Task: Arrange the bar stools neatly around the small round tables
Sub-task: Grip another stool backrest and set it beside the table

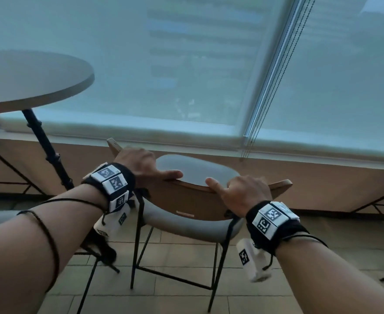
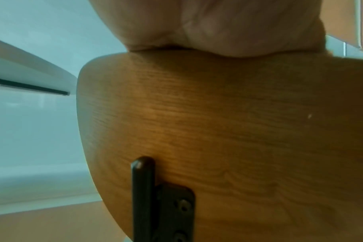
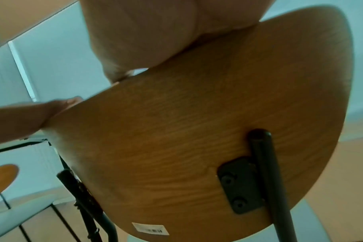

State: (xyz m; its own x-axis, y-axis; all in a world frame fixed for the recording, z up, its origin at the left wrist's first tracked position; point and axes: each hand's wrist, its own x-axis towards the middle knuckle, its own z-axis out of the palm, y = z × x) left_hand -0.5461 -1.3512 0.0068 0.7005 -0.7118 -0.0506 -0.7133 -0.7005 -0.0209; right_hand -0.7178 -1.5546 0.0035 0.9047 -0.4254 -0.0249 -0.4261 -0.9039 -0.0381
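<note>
bar stool (image 1: 186, 225) stands on the tiled floor (image 1: 175, 300) by the window wall, just right of the round table (image 1: 27, 78), its seat facing the window and its back toward the person. curved wooden backrest (image 1: 197, 200), grey padded seat (image 1: 200, 171), thin black metal frame legs (image 1: 218, 264). a small pale label sits low on the back of the backrest.

left hand (image 1: 138, 162) grips the top edge of the backrest near its left end, fingers curled over the far side, thumb laid along the rim pointing right. right hand (image 1: 245, 191) grips the same top edge near the right end, fingers wrapped over, thumb stretched left along the rim. the two thumbs point at each other, apart, with bare rim between them. both wrists wear black bands with white tag blocks.

left wrist view: palm pressed on the top rim of the wood grain backrest, black frame post (image 2: 143, 196) and screwed bracket below. right wrist view: palm on the rim, left hand visible at the far end of the rim, black bracket with two screws, label at the bottom edge, another stool's seat low at left.

table has a black centre post (image 1: 43, 143). roller blinds (image 1: 186, 64) cover the window, bead cords (image 1: 274, 80) hang at the right. more black frame legs show at the far right and far left edges of the floor.
</note>
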